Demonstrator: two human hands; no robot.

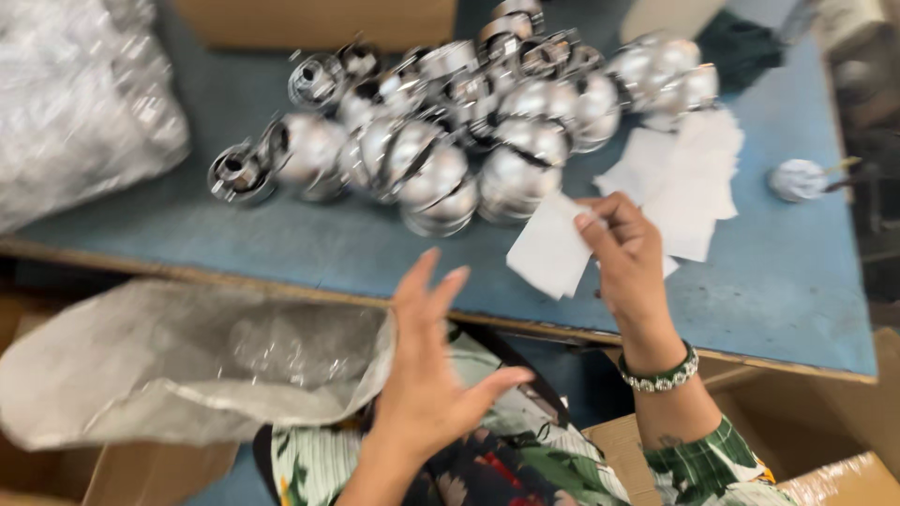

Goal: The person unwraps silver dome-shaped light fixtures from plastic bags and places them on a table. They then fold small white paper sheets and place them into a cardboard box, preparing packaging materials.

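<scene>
My right hand [626, 258] pinches a small white paper square [551, 247] by its right edge, holding it just above the blue table [309, 248]. A beaded bracelet sits on that wrist. My left hand [433, 361] hovers open in front of the table's near edge, fingers spread, holding nothing. Behind the paper lies a heap of shiny round metal parts [450, 122], some with open ends showing inner fittings. A loose stack of more white paper squares [684, 183] lies on the table to the right of the heap.
A clear plastic bag [187, 361] lies open below the table's near edge at the left, over cardboard boxes. Another plastic-wrapped bundle [80, 103] fills the far left. A small round white thing [797, 178] sits at the right. A cardboard box [319, 21] stands at the back.
</scene>
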